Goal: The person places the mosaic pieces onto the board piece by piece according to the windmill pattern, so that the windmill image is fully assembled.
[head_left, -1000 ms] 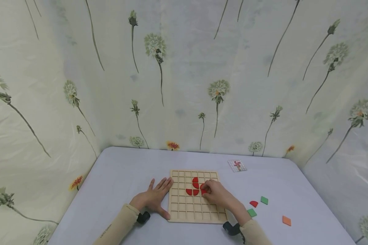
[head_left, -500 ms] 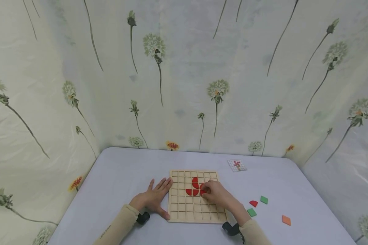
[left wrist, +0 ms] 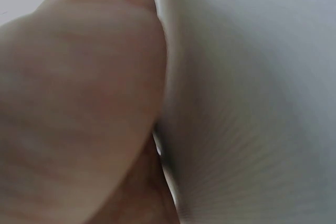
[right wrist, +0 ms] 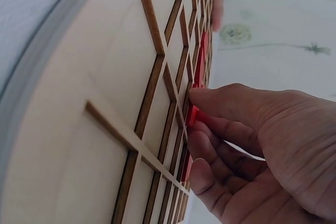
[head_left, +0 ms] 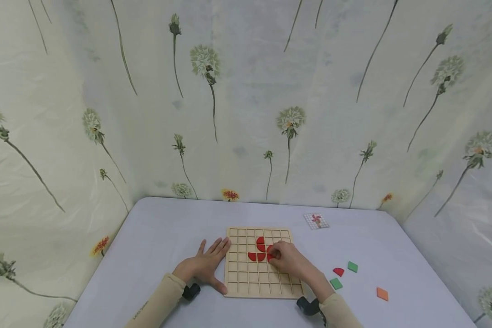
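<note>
Now, flat on the white tabletop (head_left: 180, 218) lies a pale wooden board (head_left: 243, 277), divided into square cells by raised strips; clock directions run from its centre in the head view. Red quarter-circle pieces (head_left: 261, 248) sit in cells about the middle, a little toward 12 o'clock. On that cluster's 3 o'clock side, the right hand (head_left: 289, 260) pinches a flat red piece (right wrist: 193, 115) between thumb and fingers, right at the board's surface; whether it is fully seated cannot be told. The left hand (head_left: 209, 264) lies at 9 o'clock, fingers straight and spread, fingertips on the board's edge near 10 and thumb against the corner near 8. Both hands are well apart, the red cluster between them.

Off the board, a small printed card (head_left: 316, 221) with a red figure on a grid rests at 2 o'clock. Near 3 lies a loose red quarter-circle (head_left: 338, 272), with green four-sided pieces (head_left: 352, 267) at its own 2 and 6 o'clock. An orange four-sided piece (head_left: 382, 294) lies farther out, between 3 and 4.
</note>
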Demonstrator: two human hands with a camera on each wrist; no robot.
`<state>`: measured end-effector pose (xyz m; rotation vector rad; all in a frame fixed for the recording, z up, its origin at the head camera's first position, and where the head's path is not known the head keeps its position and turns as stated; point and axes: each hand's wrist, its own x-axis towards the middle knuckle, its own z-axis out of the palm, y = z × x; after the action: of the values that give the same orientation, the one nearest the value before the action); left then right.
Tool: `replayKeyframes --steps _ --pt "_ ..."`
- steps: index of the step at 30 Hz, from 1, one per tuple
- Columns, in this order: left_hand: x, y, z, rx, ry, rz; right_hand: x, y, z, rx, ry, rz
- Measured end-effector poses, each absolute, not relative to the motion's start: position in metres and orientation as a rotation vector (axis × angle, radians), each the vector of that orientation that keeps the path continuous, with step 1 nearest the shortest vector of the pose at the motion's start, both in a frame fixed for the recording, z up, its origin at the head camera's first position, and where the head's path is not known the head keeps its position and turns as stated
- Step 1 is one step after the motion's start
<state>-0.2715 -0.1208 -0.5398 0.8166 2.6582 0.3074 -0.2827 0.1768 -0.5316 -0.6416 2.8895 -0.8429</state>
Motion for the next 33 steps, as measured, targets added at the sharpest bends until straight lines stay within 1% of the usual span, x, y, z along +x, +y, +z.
replayKeyframes --steps 5,13,25,33 --pt "-0.271 -0.121 -0.538 0.822 2.657 0.317 -0.281 0.177 -0.53 -0.616 2.898 -0.849" --pt "-0.272 -0.12 -0.539 0.836 2.658 0.303 -0.272 0.189 -0.519 -0.417 2.865 -0.922" --pt "-0.272 -0.121 -0.542 0.817 2.67 0.283 -0.262 0.247 -0.51 -0.259 2.919 -0.787" --pt "-0.272 -0.121 -0.543 0.797 2.665 0.291 -0.259 0.287 -0.498 -0.271 2.888 -0.748"
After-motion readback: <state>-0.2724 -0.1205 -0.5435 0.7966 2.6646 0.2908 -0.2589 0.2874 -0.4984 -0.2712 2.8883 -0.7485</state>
